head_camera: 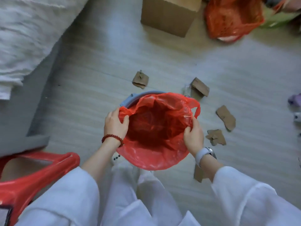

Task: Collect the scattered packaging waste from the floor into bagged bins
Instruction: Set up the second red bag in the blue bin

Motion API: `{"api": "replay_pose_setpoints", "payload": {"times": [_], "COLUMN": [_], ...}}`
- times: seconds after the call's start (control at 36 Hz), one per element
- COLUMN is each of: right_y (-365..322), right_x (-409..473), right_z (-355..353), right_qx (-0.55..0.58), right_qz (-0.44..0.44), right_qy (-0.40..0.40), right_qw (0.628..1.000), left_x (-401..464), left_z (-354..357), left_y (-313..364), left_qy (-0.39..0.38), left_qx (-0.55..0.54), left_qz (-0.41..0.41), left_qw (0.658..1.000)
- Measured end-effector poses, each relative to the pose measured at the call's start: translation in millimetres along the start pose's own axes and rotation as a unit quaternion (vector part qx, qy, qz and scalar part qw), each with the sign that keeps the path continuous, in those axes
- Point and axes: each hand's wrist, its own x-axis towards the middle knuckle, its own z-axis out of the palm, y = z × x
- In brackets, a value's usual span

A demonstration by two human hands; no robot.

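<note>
My red bag [156, 128] covered most of the grey bin [130, 99], only its far-left rim showed. My right arm hid part of a cardboard scrap [198, 174]. Far box [169, 15] got cropped, and stuff at the right edge was too blurry to identify.

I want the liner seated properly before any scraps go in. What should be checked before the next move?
1. Left hand grip on red bag edge: ok.
2. Right hand grip on the opposite edge: ok.
3. Bag mouth open: ok.
4. Bag over far bin rim: not ok, grey rim bare.
5. Bag bottom seated in the bin: cannot tell.
6. Cardboard scraps still on the floor: ok, several nearby.
</note>
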Motion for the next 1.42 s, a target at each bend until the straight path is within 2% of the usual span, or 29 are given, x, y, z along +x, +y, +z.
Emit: {"api": "replay_pose_setpoints", "payload": {"times": [0.19, 0.39, 0.56, 0.75, 1.03, 1.22, 1.31, 1.36, 1.42], "right_y": [-32, -58, -43, 2, 45, 62, 72, 85, 106], "right_x": [105, 244, 362, 468, 548, 547, 523, 498, 470], "right_z": [-21, 9, 61, 110, 123, 120, 132, 150, 176], "right_qx": [0.018, 0.045, 0.056, 0.079, 0.096, 0.222, 0.265, 0.283, 0.281], "right_qz": [0.035, 0.114, 0.132, 0.109, 0.063, 0.048, 0.095, 0.136, 0.170], "right_qy": [0.057, 0.116, 0.169, 0.201, 0.258, 0.242, 0.255, 0.284, 0.279], "right_qw": [0.998, 0.986, 0.975, 0.970, 0.959, 0.943, 0.925, 0.906, 0.902], "left_x": [124, 285, 399, 489, 546, 542, 525, 515, 506], "left_z": [20, 66, 141, 240, 322, 325, 311, 303, 298], "left_y": [91, 152, 180, 202, 224, 227, 200, 163, 116], "left_qy": [-0.046, -0.125, -0.156, -0.131, -0.094, -0.112, -0.112, -0.099, -0.097], "left_qx": [0.038, 0.084, 0.123, 0.100, 0.023, -0.047, -0.105, -0.099, -0.073], "left_qz": [0.092, 0.194, 0.250, 0.281, 0.353, 0.353, 0.329, 0.328, 0.286], "left_qw": [0.994, 0.969, 0.948, 0.945, 0.931, 0.928, 0.932, 0.934, 0.951]}}
